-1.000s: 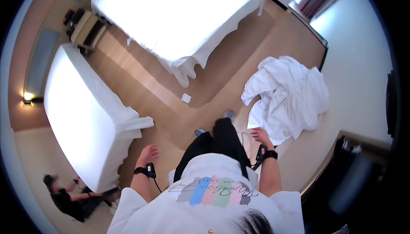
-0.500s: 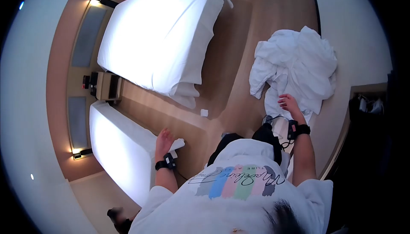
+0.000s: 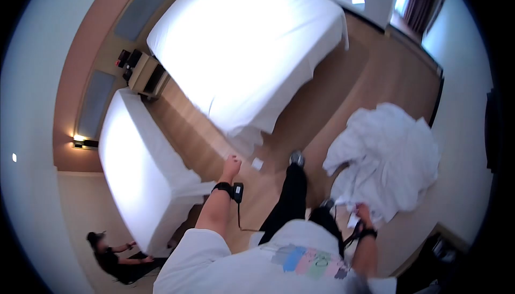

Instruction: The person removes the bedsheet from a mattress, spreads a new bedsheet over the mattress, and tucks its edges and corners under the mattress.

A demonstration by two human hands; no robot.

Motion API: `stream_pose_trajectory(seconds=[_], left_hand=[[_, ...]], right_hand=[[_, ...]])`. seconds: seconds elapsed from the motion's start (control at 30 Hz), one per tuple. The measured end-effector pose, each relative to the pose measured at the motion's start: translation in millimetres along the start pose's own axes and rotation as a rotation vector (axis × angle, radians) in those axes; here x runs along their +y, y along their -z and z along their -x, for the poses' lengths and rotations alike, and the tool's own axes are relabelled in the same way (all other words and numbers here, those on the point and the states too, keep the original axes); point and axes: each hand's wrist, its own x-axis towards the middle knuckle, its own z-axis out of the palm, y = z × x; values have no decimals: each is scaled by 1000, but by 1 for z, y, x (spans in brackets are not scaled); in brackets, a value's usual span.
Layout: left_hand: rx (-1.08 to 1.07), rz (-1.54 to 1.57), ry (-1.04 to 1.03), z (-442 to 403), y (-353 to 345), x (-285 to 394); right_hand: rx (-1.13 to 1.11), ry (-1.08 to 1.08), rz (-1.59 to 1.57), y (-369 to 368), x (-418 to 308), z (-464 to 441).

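My left hand (image 3: 232,166) hangs over the wooden floor, its fingers loosely bent with nothing in them. It is nearest to a small white square (image 3: 257,164) on the floor and the hanging sheet corner of the large bed (image 3: 241,42). My right hand (image 3: 365,213) is low beside my right leg, slightly blurred, fingers apart. It is in front of the near edge of a crumpled heap of white bedding (image 3: 386,160) on the floor; whether it touches the cloth I cannot tell. Both wrists carry black straps with small boxes and cables.
A second bed (image 3: 145,170) with a white sheet stands at left. Between the beds is a nightstand (image 3: 147,74). Another person (image 3: 115,256) in dark clothes bends at that bed's far side. A dark open cabinet or bin (image 3: 437,256) is at lower right, a curtain (image 3: 424,2) at upper right.
My view has turned and moved forward, and my left foot is now ahead. My left hand has swung forward and my right hand back. The other person now shows more fully.
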Motion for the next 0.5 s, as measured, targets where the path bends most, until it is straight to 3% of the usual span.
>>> stream_pose_trajectory(seconds=[0.03,0.1,0.13,0.17,0.2,0.23,0.27,0.33,0.4,0.43,0.5], left_hand=[[59,-152,-164,-57,-32,-59],[-83,607,328,-78,-18,-8],[-23,916,596,-87,-11,19],[-85,1136,764,-123,-26,-6],[-8,1378,865,-150,-40,-16],[76,1601,972,-168,-54,-25],[66,1602,1021,-184,-59,-34],[-52,1760,851,-206,-78,-47],[-87,1648,853,-219,-79,-33],[-107,1632,827,-223,-84,-36],[-85,1645,858,-223,-78,-23]], right_hand=[[32,-233,-264,-30,-1,1],[300,-197,-266,-66,0,16],[145,-196,-262,-57,-3,23],[-10,-190,-254,-45,-7,30],[-193,-494,-823,-8,-34,24],[-223,-924,-1299,55,-81,15],[-191,-964,-1226,65,-95,10],[-205,-890,-1213,83,-106,-20],[-89,-915,-1354,106,-130,-75],[-144,-731,-1538,102,-122,-104],[-119,-720,-1553,135,-170,-179]])
